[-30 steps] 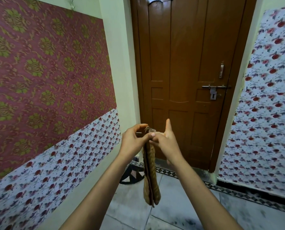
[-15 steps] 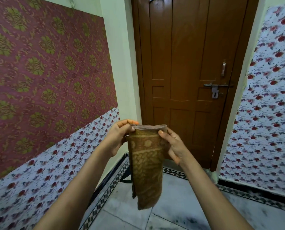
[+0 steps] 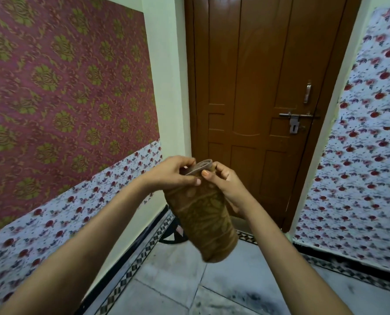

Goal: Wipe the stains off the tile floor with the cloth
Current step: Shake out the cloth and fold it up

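A brown patterned cloth point(image 3: 203, 221) hangs folded in front of me, held up at chest height before the door. My left hand point(image 3: 171, 172) pinches its top edge from the left, thumb across the front. My right hand point(image 3: 225, 183) grips the top edge from the right, fingers curled behind the fabric. The two hands nearly touch. Below lies the grey tile floor point(image 3: 180, 289), with dark smudged stains point(image 3: 253, 301) near the bottom centre.
A shut brown wooden door point(image 3: 253, 92) with a metal latch point(image 3: 295, 119) stands straight ahead. Patterned walls close in on the left and right. A black-and-white tile border point(image 3: 135, 262) runs along the wall base. A dark object lies on the floor behind the cloth.
The cloth went from a narrow hanging strip to spread wide, and is now folded shorter. My hands have come back together at its top edge.
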